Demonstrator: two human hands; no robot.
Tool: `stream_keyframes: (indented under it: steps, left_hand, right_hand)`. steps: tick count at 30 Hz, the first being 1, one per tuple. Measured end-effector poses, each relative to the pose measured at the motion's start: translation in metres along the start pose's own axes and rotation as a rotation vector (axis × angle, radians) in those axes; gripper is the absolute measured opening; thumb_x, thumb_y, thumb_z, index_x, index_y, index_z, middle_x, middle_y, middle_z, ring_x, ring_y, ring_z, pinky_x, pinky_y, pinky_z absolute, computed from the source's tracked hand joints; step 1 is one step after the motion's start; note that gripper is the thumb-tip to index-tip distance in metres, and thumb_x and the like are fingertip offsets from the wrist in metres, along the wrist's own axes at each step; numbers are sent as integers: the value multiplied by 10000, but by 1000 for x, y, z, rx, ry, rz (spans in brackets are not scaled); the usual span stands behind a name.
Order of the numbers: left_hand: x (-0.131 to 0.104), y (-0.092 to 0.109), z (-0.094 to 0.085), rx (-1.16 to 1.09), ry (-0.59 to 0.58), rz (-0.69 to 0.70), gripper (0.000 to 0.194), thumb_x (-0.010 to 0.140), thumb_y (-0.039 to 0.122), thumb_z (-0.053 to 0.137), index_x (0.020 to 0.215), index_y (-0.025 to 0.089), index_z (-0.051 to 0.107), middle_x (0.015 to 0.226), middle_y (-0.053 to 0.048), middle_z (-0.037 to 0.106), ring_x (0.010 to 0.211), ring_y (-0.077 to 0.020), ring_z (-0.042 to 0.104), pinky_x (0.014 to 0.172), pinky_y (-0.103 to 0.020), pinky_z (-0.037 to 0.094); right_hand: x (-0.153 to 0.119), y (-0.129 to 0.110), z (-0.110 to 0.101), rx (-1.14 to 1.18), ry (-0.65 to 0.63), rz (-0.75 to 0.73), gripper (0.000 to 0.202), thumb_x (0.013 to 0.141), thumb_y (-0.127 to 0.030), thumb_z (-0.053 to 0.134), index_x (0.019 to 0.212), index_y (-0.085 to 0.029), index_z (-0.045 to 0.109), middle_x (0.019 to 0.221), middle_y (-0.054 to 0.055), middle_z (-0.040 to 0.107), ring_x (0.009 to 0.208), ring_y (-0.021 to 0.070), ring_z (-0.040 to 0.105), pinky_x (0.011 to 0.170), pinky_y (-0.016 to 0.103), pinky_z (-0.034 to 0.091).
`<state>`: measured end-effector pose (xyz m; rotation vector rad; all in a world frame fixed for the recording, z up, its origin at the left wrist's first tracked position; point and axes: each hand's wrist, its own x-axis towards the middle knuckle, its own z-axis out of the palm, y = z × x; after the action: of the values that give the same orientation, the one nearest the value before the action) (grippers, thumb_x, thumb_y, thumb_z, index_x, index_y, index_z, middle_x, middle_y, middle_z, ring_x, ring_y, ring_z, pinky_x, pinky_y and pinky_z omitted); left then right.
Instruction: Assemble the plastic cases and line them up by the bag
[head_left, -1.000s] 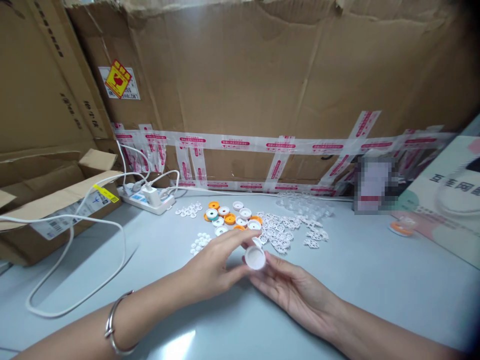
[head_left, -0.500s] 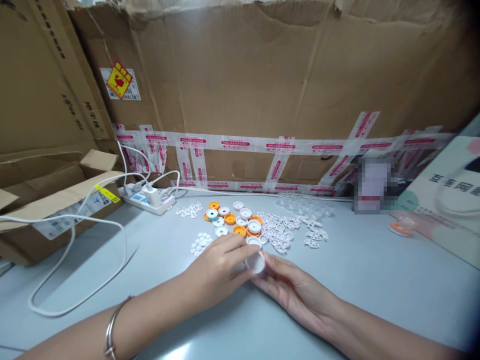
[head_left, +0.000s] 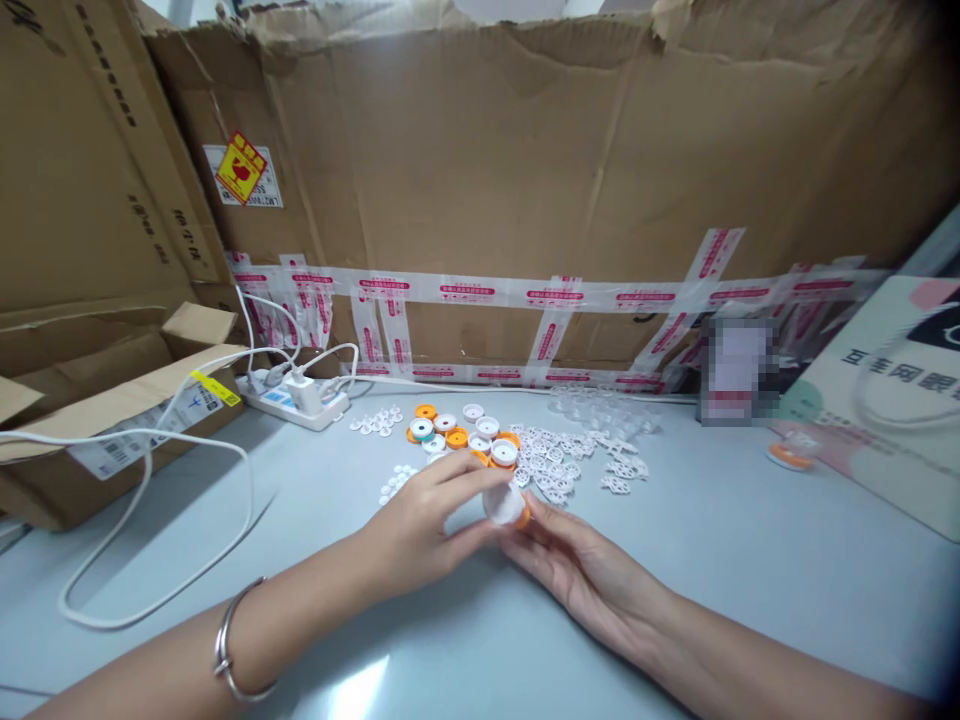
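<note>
A round white plastic piece (head_left: 500,503) with an orange part (head_left: 523,516) behind it is held up between both hands. My left hand (head_left: 427,515) pinches the white side between thumb and fingers. From the right, the fingers of my right hand (head_left: 581,565) close around the orange side. Just beyond the hands lie white and orange round caps (head_left: 457,438), some stacked. Flat white openwork pieces (head_left: 553,470) are heaped to their right. Small white parts (head_left: 396,482) are partly hidden by my left hand.
Small white stemmed parts (head_left: 377,420) and clear plastic pieces (head_left: 604,408) lie farther back. A power strip (head_left: 319,411) with looping white cables and an open carton (head_left: 150,400) stand left. A finished-looking white-and-orange round item (head_left: 791,452) sits right, beside a printed box (head_left: 885,400). Big cardboard (head_left: 465,150) walls the back.
The white piece has been turned and raised slightly, so that orange now shows at its right. My left fingers have spread wider around it. The view has shifted a little.
</note>
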<state>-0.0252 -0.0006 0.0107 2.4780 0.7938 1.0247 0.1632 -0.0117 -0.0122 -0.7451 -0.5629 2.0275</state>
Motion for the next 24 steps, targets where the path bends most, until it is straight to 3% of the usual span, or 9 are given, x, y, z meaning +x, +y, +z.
stream_keyframes:
  steps: [6,10,15,24]
  left_hand:
    - [5,-8,-8,-207,26,-190,355,817,204,582,1171,195,551,1144,-86,587,1039,-191,544,927,-365,426]
    - [7,-15,-4,-519,-72,-373,357,836,215,553,1192,189,539,1223,-98,560,1097,-211,531,955,-391,407]
    - [8,-18,2,-814,-99,-452,323,839,246,564,1154,172,560,1243,-102,542,1134,-223,508,974,-365,389]
    - [9,-20,6,-816,-95,-468,358,797,285,618,1119,142,555,1161,-113,579,1043,-214,551,926,-366,408]
  right_hand:
    - [0,-3,0,28,69,69,157,782,-189,639,900,-88,664,887,82,686,829,148,662,808,254,544]
    - [0,-4,-1,44,80,93,182,804,-205,615,926,-75,654,868,91,688,818,154,669,784,257,558]
    - [-1,-4,4,50,147,95,184,831,-207,580,927,-64,644,864,108,700,765,155,685,723,253,579]
    - [-3,-5,9,36,234,81,203,845,-217,558,939,-52,628,775,99,707,680,155,695,647,234,590]
